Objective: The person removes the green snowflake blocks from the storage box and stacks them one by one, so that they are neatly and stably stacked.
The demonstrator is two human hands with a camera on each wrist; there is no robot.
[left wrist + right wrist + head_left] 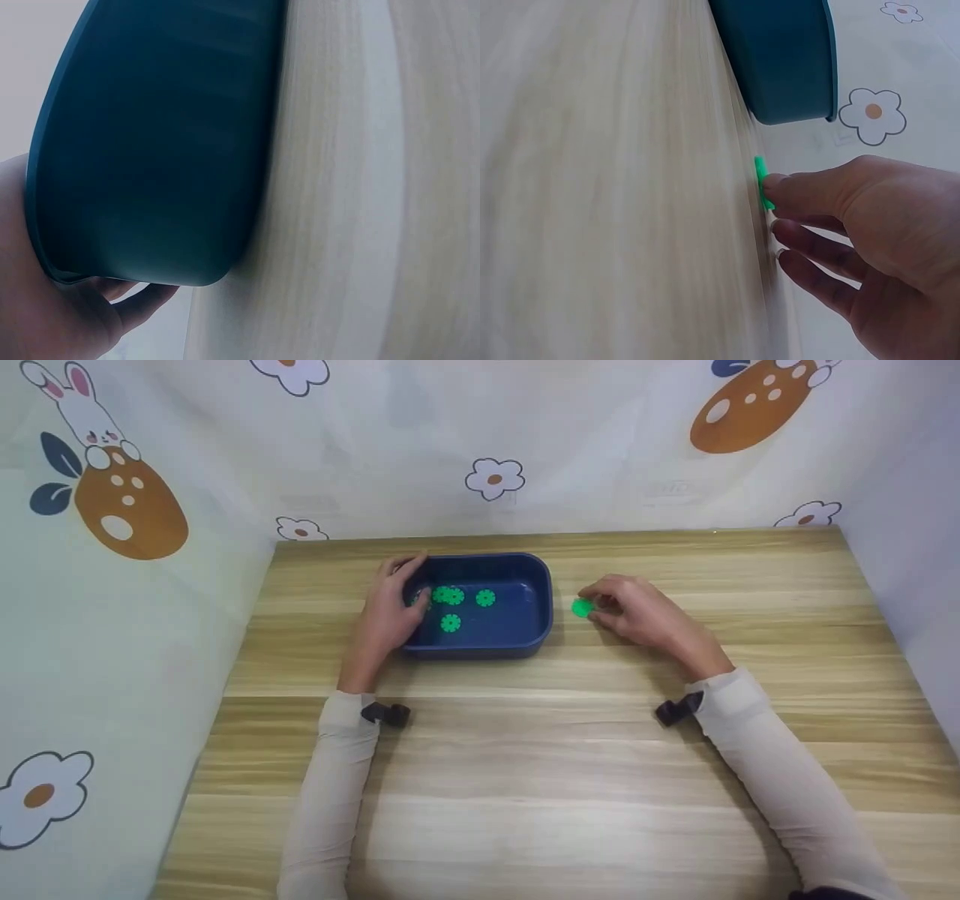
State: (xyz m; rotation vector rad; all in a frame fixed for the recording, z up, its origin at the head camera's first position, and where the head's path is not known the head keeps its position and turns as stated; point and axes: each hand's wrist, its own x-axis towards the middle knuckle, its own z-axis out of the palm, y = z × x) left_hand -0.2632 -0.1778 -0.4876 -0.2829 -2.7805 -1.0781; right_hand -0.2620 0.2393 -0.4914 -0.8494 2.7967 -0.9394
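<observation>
1. Green disc (582,608), just right of the head view's centre, is pinched between the thumb and fingertips of the right hand (637,607); in the right wrist view it shows edge-on near the middle, and I cannot tell whether it touches the wooden table (510,750).
2. Left of it, near the centre of the head view and apart from the disc, stands a blue box (480,648).
3. At the box's left end, the left hand (386,607) grips the wall, thumb inside the rim.
4. Several green notched pieces (486,598) lie inside the box, two overlapping, another partly hidden by the thumb.
5. Patterned wall covering (405,450) fills the top of the head view.
</observation>
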